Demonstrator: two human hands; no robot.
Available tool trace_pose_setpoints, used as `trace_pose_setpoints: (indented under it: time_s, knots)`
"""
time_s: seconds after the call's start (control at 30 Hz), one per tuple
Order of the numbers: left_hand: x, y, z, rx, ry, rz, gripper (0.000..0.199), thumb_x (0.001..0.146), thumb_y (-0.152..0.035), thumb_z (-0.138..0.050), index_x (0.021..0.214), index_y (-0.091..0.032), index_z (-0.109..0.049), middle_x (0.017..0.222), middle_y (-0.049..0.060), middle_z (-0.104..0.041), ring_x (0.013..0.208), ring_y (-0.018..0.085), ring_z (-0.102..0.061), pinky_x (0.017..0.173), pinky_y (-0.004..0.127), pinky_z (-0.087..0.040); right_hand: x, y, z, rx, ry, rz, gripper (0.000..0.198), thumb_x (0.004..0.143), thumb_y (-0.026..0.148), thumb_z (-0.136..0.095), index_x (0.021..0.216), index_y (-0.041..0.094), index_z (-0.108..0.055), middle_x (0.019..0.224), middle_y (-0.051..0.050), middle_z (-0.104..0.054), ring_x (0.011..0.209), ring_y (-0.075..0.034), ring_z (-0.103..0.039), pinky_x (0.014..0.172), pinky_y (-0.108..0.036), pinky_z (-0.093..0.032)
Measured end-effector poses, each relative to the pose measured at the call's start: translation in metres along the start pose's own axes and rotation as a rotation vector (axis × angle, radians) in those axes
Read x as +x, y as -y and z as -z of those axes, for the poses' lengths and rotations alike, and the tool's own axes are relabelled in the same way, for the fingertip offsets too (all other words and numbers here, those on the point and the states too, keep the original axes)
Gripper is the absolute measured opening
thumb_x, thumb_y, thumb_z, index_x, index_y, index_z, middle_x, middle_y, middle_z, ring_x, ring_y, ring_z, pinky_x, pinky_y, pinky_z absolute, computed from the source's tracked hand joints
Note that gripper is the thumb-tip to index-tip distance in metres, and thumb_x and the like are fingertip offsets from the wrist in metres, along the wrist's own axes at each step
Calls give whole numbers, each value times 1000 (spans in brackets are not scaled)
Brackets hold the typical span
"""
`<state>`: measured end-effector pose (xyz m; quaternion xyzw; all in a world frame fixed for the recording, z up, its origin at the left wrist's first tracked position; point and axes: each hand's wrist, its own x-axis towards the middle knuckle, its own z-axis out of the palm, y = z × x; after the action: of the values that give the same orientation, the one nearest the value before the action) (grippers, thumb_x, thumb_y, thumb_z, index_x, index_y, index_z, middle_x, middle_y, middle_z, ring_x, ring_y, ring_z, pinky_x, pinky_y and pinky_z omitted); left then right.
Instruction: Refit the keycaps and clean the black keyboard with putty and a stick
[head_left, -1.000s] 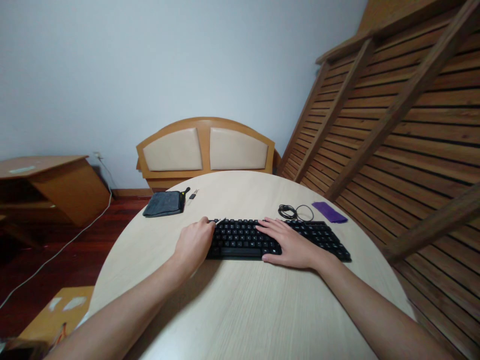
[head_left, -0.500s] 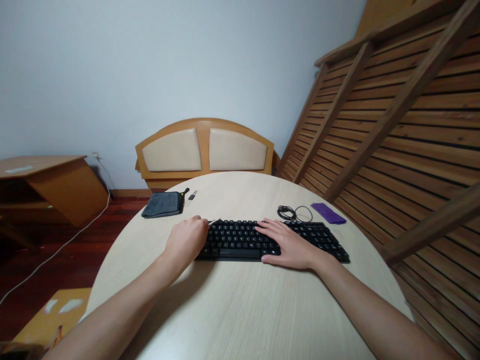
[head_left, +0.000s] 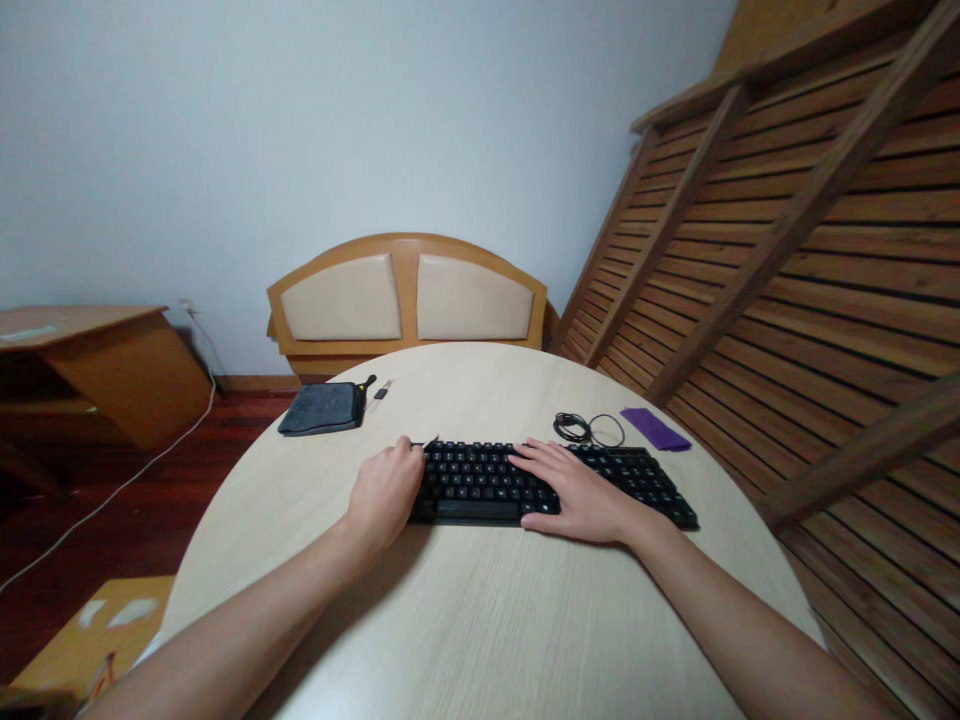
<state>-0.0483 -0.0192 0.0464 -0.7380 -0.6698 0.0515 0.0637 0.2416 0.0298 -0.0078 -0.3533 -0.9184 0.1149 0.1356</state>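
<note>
A black keyboard (head_left: 480,480) lies flat across the round, pale wooden table (head_left: 480,610). At its left end my left hand (head_left: 386,490) is closed around a thin stick-like tool (head_left: 430,441), whose narrow tip pokes out over the upper row of keys. Most of that tool is hidden in the fist, and its kind cannot be made out. My right hand (head_left: 574,490) rests with fingers stretched over the keys right of the middle, thumb at the front edge. It holds nothing.
A dark grey cloth (head_left: 321,408) with a black-handled item beside it and small thin pieces (head_left: 382,393) are at the back left. Behind the keyboard's right part lie a coiled black cable (head_left: 574,427) and a purple cloth (head_left: 655,428). Wooden slats (head_left: 750,300) lean at the right.
My left hand has shifted slightly to the right along the keyboard, with the thin tool in it. The right hand stays in place on the keys.
</note>
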Motion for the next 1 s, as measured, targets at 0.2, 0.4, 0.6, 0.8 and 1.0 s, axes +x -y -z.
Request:
trace_pose_setpoints:
  time_s: [0.2, 0.4, 0.6, 0.8, 1.0]
  knots:
    - [-9, -1, 9, 12, 21, 8, 31, 92, 0, -38, 105, -11, -64, 106, 15, -64, 92, 29, -72, 71, 36, -57, 0, 0, 1, -11, 8, -3, 86, 82, 70, -63, 152, 26, -42, 161, -9, -35, 150, -33, -25, 123, -56, -18]
    - [-20, -3, 15, 17, 33, -11, 32, 93, 0, -36, 103, -12, -65, 102, 15, -65, 90, 30, -72, 71, 38, -58, 1, 1, 1, -17, 9, -7, 85, 82, 70, -63, 152, 26, -42, 160, -8, -36, 150, -33, -25, 123, -56, -18]
    - [-16, -3, 13, 2, 35, -11, 32, 92, -1, -37, 101, -12, -66, 103, 15, -65, 90, 31, -72, 70, 39, -58, 1, 2, 1, -24, 8, -10, 85, 82, 70, -62, 152, 25, -42, 160, -9, -37, 149, -32, -26, 123, -56, -18]
    - [2, 7, -5, -36, -21, -32, 31, 92, -2, -39, 101, -13, -66, 102, 14, -66, 89, 30, -72, 71, 38, -57, 1, 3, 1, -26, 3, -11, 85, 82, 68, -64, 151, 24, -43, 160, -10, -36, 149, -33, -27, 123, -57, -18]
    - [1, 12, -4, -7, -26, -20, 33, 91, -1, -37, 99, -12, -68, 97, 15, -67, 87, 32, -73, 69, 39, -57, 1, 4, 3, 14, -9, -3, 84, 80, 67, -67, 151, 27, -44, 159, -9, -37, 149, -34, -27, 122, -58, -19]
